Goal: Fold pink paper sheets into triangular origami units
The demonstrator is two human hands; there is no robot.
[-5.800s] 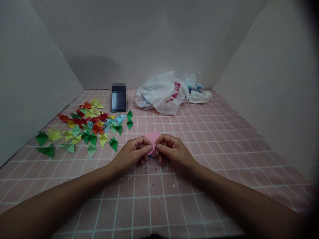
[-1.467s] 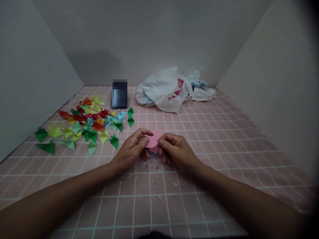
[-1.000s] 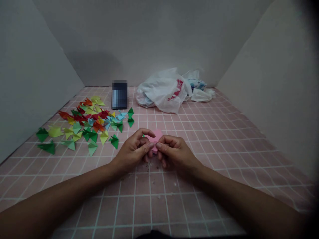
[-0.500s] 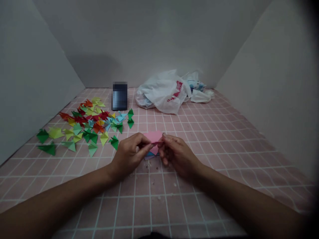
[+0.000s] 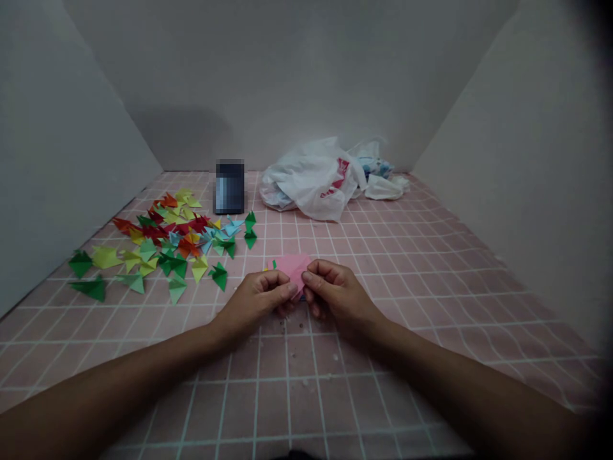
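Both hands meet at the middle of the pink tiled floor (image 5: 431, 255), a bit toward the near edge. The left hand (image 5: 256, 300) has a narrow grip, thumb against curled fingers, pinching the near left edge of a pink paper piece (image 5: 293, 265). The right hand (image 5: 335, 295) does the same on the near right edge, so both grips are closed on the one paper and the thumbs nearly touch. The pink paper sticks up between and just beyond the fingertips, tilted toward the far wall; its lower part is hidden by the fingers (fold shape not clear). A tiny green tip (image 5: 274, 263) shows at the paper's left edge, can't tell what it belongs to. Both forearms run in from the near corners, left one from the near left, right one from the near right.

Left half of the floor, toward the left wall: a scatter of folded paper triangles (image 5: 163, 246) in green, yellow, red, orange and light blue, some overlapping, well apart from the hands. The nearest one is a dark green triangle (image 5: 219, 276), near the left hand but not touching. A dark blurred box (image 5: 229, 186) stands upright by the far edge, just beyond the scatter. To its right, at the far edge, lies a crumpled white plastic bag (image 5: 316, 179) with red print. Small crumbs (image 5: 301, 326) speckle the tiles just in front of the hands.
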